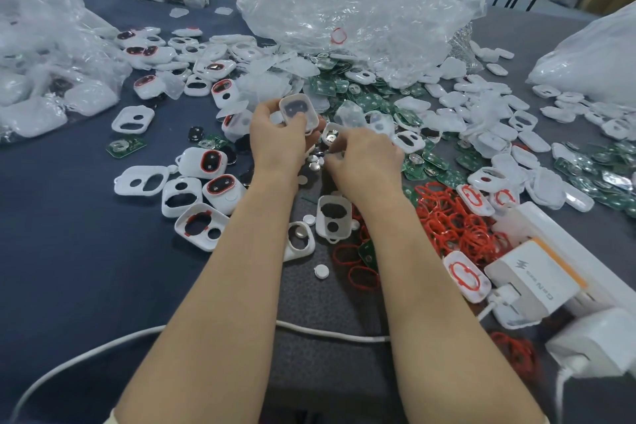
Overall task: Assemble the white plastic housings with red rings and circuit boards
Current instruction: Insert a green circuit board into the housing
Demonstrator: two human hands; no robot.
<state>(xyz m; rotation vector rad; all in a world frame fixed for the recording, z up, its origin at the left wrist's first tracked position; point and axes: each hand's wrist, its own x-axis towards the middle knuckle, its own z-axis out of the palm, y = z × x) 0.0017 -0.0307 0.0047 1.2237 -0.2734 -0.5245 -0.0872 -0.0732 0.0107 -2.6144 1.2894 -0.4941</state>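
Note:
My left hand (pixel 275 134) grips a white plastic housing (pixel 298 111) with a dark oval opening, held up over the table's middle. My right hand (pixel 364 158) is just to its right, fingers curled around a small white piece with a metal disc (pixel 332 136). Loose red rings (pixel 451 220) lie in a pile at the right. Green circuit boards (pixel 368 96) are heaped behind my hands. Housings fitted with red rings (pixel 211 160) lie to the left. An empty housing (pixel 333 221) sits between my forearms.
Crumpled clear plastic bags (pixel 361 3) fill the back and left. More white shells (pixel 495 134) and boards (pixel 599 165) spread to the right. A white power strip with a charger (pixel 537 279) sits at the right front. A white cable (pixel 327 330) crosses under my arms.

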